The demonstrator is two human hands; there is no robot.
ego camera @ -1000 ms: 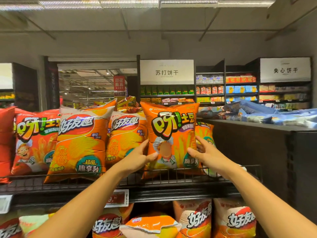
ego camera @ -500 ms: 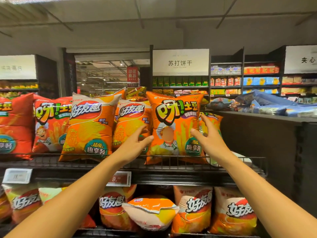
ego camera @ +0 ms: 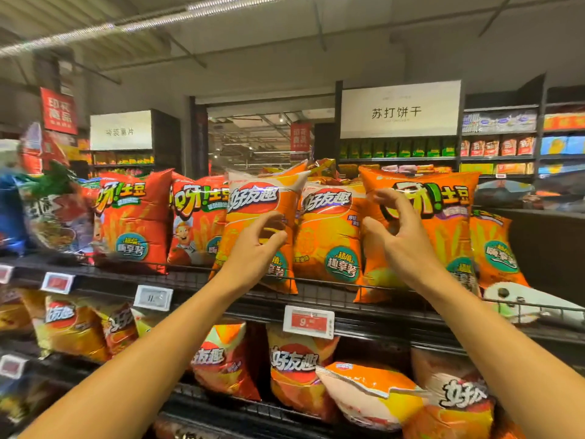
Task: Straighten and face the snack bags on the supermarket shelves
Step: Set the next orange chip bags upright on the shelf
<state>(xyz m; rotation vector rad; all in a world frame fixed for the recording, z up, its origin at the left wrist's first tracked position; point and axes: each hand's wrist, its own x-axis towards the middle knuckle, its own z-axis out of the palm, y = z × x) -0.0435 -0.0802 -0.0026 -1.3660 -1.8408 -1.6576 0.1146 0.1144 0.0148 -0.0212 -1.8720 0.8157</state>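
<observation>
1. The orange chip bag at the left hand is glossy, crinkled plastic film.
2. The shelf rail below it is dark wire metal.
3. The price tag beneath looks smooth plastic.
</observation>
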